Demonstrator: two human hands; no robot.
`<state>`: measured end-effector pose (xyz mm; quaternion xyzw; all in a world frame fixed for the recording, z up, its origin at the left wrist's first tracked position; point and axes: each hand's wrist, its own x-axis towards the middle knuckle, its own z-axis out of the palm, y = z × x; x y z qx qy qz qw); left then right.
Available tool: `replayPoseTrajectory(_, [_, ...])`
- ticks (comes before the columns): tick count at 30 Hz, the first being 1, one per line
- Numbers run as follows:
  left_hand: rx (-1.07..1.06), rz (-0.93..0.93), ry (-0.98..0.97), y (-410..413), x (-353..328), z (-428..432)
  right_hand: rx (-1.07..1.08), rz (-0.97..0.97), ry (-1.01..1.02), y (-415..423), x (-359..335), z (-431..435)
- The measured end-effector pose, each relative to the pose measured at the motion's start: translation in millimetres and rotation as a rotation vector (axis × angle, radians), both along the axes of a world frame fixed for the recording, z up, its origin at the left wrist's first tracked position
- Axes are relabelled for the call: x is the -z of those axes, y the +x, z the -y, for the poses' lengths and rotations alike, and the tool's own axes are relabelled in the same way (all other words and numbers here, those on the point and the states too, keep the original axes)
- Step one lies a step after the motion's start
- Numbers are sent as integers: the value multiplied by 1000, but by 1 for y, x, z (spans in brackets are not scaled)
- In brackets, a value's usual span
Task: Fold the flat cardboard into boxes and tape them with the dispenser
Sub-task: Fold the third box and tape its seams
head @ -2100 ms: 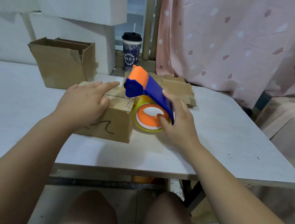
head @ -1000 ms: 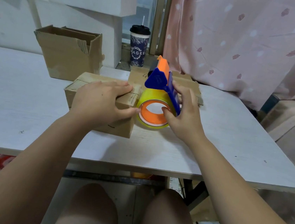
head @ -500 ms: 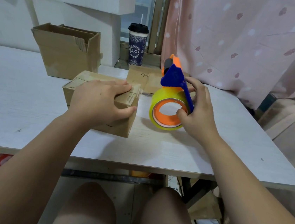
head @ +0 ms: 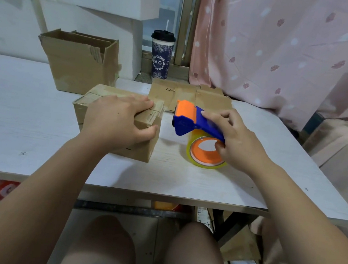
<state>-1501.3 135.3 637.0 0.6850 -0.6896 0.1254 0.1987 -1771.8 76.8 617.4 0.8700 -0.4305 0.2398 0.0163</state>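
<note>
Left of the folded box your table lies bare; an open carton blocks behind, the dispenser right.

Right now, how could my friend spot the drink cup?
Look past the far edge of the white table, to the window beside the pink curtain. The cup stands upright there. Unlike the brown open cardboard box to its left, it is dark blue with white lettering, a black lid and a straw.
</note>
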Motion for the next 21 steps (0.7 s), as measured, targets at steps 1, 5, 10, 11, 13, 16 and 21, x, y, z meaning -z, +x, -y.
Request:
replayPoseTrajectory(1, [1, -3, -5, -1, 0, -1, -1, -34, 0, 1, -2, 0])
replayPoseTrajectory(5, [22, -5, -23, -2, 0, -5, 10, -169, -10, 9, -14, -3])
replayPoseTrajectory(10, [33, -29, 2, -16, -3, -6, 39, -357, 8, 26, -39, -11])
replayPoseTrajectory(11, [28, -38, 1, -20, -2, -6, 41, -382, 7, 29, -46, -13])
replayPoseTrajectory(13, [25, -42, 19, -30, 1, -4, 37, -419, 11, 35, -59, -16])
replayPoseTrajectory(16, [-30, 59, 62, -39, 5, 0, 41, -491, -22, 42, -76, -20])
replayPoseTrajectory(21, [19, 11, -245, -49, 19, -3, 31, -557, -37, 53, -96, -16])
